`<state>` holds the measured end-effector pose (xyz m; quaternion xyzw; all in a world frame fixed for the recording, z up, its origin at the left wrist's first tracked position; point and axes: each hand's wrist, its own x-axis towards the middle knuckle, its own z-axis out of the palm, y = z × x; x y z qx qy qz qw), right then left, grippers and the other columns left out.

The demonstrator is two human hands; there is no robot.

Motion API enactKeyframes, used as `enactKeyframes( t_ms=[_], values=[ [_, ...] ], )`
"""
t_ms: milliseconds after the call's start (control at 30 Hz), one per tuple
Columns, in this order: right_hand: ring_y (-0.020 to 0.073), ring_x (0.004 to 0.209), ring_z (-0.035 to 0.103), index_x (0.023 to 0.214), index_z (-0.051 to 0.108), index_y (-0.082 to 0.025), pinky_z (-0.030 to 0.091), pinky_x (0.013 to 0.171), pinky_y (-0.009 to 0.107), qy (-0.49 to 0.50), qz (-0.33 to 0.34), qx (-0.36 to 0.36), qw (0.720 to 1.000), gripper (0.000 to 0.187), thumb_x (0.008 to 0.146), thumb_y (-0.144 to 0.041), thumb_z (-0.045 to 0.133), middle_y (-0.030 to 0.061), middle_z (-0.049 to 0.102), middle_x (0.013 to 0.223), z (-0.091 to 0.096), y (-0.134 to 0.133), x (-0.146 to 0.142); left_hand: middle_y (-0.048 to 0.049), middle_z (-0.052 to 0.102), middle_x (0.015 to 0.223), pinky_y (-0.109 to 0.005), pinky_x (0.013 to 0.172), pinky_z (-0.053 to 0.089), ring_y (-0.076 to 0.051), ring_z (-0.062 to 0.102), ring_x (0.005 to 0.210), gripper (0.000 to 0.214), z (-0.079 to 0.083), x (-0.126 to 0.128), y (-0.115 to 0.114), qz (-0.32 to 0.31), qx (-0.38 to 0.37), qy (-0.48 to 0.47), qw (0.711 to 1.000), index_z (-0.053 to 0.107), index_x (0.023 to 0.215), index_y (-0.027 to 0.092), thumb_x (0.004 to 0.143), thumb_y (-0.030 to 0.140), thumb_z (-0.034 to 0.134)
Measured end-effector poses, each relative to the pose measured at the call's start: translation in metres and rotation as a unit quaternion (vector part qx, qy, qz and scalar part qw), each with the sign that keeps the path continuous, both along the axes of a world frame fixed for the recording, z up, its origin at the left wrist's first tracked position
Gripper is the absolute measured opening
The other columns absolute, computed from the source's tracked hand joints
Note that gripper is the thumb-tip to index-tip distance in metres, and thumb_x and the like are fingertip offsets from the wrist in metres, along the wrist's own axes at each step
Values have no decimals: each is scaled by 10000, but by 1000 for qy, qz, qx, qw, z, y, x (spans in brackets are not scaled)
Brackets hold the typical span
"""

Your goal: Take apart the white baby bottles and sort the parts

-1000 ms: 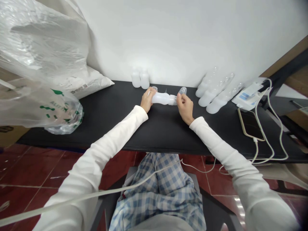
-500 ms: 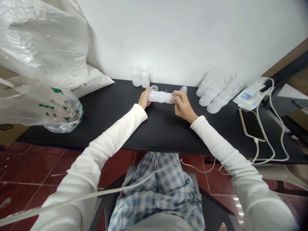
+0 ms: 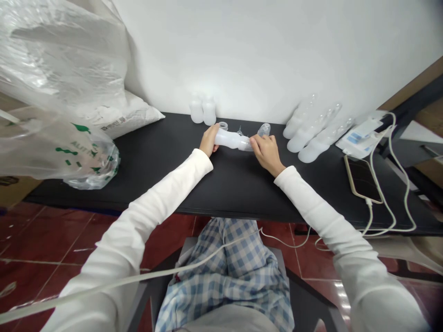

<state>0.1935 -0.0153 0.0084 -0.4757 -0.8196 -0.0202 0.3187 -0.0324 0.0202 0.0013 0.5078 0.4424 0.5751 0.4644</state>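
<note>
A frosted white baby bottle (image 3: 227,139) lies sideways between my hands, above the black table. Its base end is in the grip of my left hand (image 3: 208,139), fingers closed around it. At the other end, my right hand (image 3: 266,151) has its fingers closed on the clear cap (image 3: 246,143), which covers the neck. Just behind the bottle are a clear ring (image 3: 223,125) and a small clear teat (image 3: 240,131). Another clear cap (image 3: 265,129) rests behind my right hand, partly hidden by it.
Two frosted bottles (image 3: 203,110) stand against the wall. Several capped bottles (image 3: 313,133) lean at the right, near a phone (image 3: 363,179) on a white cable. A big plastic bag (image 3: 86,152) covers the table's left end. A cable (image 3: 145,276) crosses my lap.
My right hand has turned and its fingers have closed further over the clear cap. The bottle's cap end has dipped slightly toward me. My left hand keeps its hold.
</note>
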Motion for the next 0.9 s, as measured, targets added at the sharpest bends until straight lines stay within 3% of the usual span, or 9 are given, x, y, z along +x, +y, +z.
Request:
enactKeyframes(
  t_ms=[100, 233, 333, 467, 600, 733, 900],
  values=[
    [270, 861, 643, 1151, 626, -192, 509, 912, 500, 15, 50, -4, 999, 518, 1065, -601, 320, 112, 705, 965, -2, 3, 1, 57, 412, 475, -223, 311, 189, -66, 320, 306, 524, 1, -1, 1, 14, -19, -9, 1000, 525, 786, 209, 878, 723, 561],
    [297, 1092, 620, 1315, 558, -212, 511, 996, 528, 25, 107, 36, 993, 406, 1037, -498, 484, 132, 650, 1227, -1, 3, -1, 60, 394, 463, -226, 309, 189, -76, 314, 306, 452, 2, -2, 1, 44, -41, -25, 998, 475, 764, 219, 907, 643, 533],
    [293, 1120, 584, 1236, 596, -249, 476, 1048, 568, 3, 87, 52, 995, 263, 1039, -328, 442, 118, 598, 1274, 0, 1, -2, 62, 384, 463, -230, 317, 201, -84, 325, 313, 464, 0, -1, 2, 47, -33, -21, 998, 479, 780, 222, 901, 668, 527],
    [298, 1081, 570, 1132, 620, -255, 461, 1031, 602, -9, 39, 60, 997, 280, 1023, -210, 367, 123, 570, 1244, 0, -3, -3, 44, 422, 525, -243, 353, 235, -96, 372, 360, 593, -8, -6, 12, 67, -33, -22, 997, 514, 863, 221, 872, 810, 451],
    [313, 1085, 572, 1147, 615, -243, 480, 1003, 615, -22, 28, 70, 997, 253, 999, -212, 413, 135, 553, 1215, -1, -5, -4, -17, 530, 735, -244, 422, 331, -132, 519, 525, 668, -14, -19, 23, 185, -35, -24, 982, 522, 1032, 229, 880, 858, 359],
    [312, 1074, 575, 1222, 589, -233, 489, 982, 629, -20, 21, 72, 997, 286, 971, -213, 452, 146, 536, 1230, -2, -6, -7, -85, 588, 1067, -248, 542, 485, -177, 666, 843, 535, -10, -27, 26, 299, -15, -47, 953, 473, 1116, 246, 926, 745, 435],
    [343, 1139, 559, 1300, 558, -226, 479, 993, 631, 0, 17, 71, 997, 340, 972, -287, 492, 165, 525, 1269, -4, -6, -8, -110, 535, 1298, -287, 911, 572, -179, 633, 1177, 395, -7, -22, 30, 317, 77, -27, 945, 392, 1226, 261, 933, 389, 625]
  ],
)
